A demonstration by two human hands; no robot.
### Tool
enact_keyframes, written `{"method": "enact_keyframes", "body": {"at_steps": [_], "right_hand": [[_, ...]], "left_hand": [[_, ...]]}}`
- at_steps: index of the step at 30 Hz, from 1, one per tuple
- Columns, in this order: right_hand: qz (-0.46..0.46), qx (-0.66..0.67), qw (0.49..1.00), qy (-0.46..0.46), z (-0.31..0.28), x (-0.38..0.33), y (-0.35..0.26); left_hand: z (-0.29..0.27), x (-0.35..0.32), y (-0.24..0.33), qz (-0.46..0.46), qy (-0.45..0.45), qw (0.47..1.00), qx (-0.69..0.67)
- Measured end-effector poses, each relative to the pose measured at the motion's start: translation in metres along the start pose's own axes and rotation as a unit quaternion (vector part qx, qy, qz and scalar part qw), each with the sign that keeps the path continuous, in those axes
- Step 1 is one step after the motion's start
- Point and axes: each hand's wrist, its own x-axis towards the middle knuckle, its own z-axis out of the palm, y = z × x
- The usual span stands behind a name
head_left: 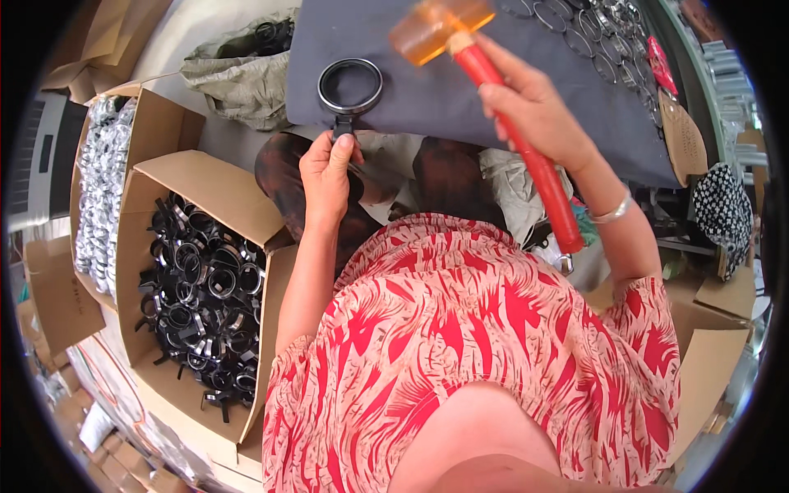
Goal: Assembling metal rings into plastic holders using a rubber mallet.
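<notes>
My left hand (327, 177) is closed on the short black handle of a ring-shaped black part (349, 110) with a silver rim. The ring points away from me over the near edge of a padded surface covered in dark grey cloth (444, 94). To the right, my right hand (534, 107) grips the red handle of a mallet (538, 177). Its translucent amber head (427, 34) is raised above the cloth, beyond and right of the ring, not touching it. The mallet head is slightly blurred.
Left of me, an open cardboard box (131, 329) holds many similar black ring parts. Behind it stands a box of shiny silver pieces (103, 197). A greenish sack (238, 78) lies at the back left. Loose metal rings (579, 41) lie on the cloth's far right.
</notes>
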Motion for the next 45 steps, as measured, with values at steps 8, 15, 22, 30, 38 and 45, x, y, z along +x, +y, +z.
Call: {"method": "enact_keyframes", "body": {"at_steps": [8, 15, 22, 30, 38, 45], "right_hand": [[-0.308, -0.404, 0.859, 0.068, 0.032, -0.025, 0.065], [-0.451, -0.371, 0.812, 0.002, 0.024, 0.002, -0.035], [-0.278, -0.37, 0.879, -0.114, 0.052, 0.055, -0.015], [-0.448, -0.338, 0.827, -0.03, 0.045, 0.062, -0.082], [-0.244, -0.25, 0.935, -0.061, 0.009, 0.091, -0.074], [-0.095, -0.186, 0.976, -0.058, 0.028, 0.078, -0.016]], "left_hand": [[0.009, 0.002, -0.001, 0.002, -0.003, 1.0, -0.017], [-0.005, -0.002, -0.004, -0.002, 0.012, 1.0, 0.002], [0.001, 0.0, -0.004, 0.029, 0.011, 0.993, 0.111], [0.001, -0.007, 0.002, 0.032, 0.029, 0.997, 0.06], [0.0, -0.002, -0.001, 0.013, 0.018, 0.998, 0.057], [0.006, 0.003, -0.004, 0.025, -0.005, 0.998, 0.05]]}}
